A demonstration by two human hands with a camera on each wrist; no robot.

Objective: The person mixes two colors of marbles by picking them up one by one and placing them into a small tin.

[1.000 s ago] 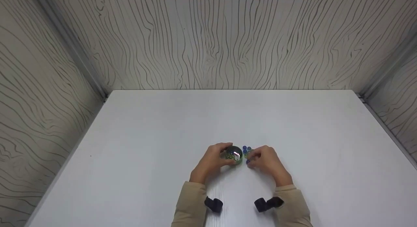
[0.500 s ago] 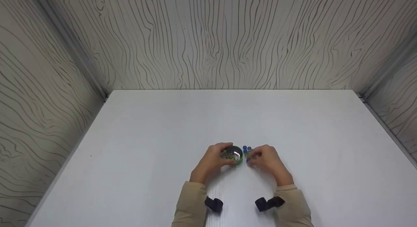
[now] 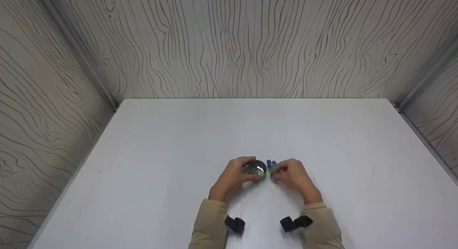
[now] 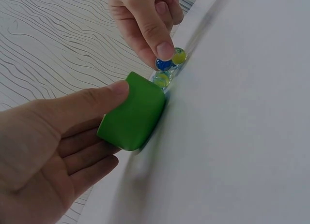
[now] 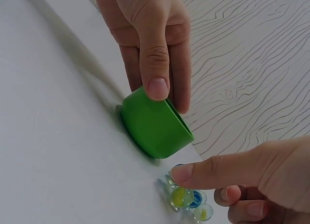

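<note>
A small green cup (image 3: 264,177) stands on the white table, its inside shiny, with what look like marbles within. My left hand (image 3: 232,174) grips its side, the thumb on the near wall and the other fingers around the far side; the wrist views show the plain green outside (image 4: 133,115). Just right of the cup, my right hand (image 3: 294,175) pinches a blue marble (image 4: 163,65) between thumb and index finger, low at the table. Other clear glass marbles lie close by, some with yellow swirls (image 5: 180,197), others blue (image 3: 269,162). Fingers partly cover the group.
The white tabletop (image 3: 179,134) spreads around the hands. Wood-grain patterned panels (image 3: 229,45) rise behind it and at both sides. Black wrist cameras (image 3: 235,224) sit on both beige sleeves (image 3: 209,222).
My right hand has shifted only slightly, and the blue marble at its fingertips has moved a little up toward the others. The left hand and cup have stayed in place.
</note>
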